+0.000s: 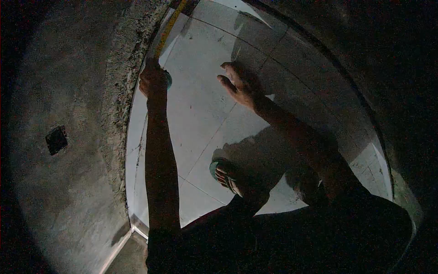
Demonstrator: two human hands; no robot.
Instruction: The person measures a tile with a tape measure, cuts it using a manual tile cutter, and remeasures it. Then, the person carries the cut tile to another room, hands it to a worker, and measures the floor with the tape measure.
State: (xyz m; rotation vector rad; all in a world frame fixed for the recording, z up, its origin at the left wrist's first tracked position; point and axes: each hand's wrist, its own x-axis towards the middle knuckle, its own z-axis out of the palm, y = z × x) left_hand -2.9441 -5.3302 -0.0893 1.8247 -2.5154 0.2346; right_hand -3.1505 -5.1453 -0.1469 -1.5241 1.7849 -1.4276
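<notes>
My left hand [154, 81] is closed around a tape measure [169, 80], whose teal edge shows at the right side of my fist. Its yellow blade [169, 29] stretches from my hand up to the top edge of the view, close along the left wall. My right hand [241, 86] is over the pale tiled floor [196, 100], right of the left one, with thumb and fingers apart and nothing visible between them. Dark shadow hides part of its back.
On the left rises a rough cement wall [77, 91] with a dark diamond-shaped hole [56, 140]. My foot in a green sandal [223, 176] rests on the tiles. A dark wall edge [337, 59] curves along the right. White trim [116, 251] is at the lower left.
</notes>
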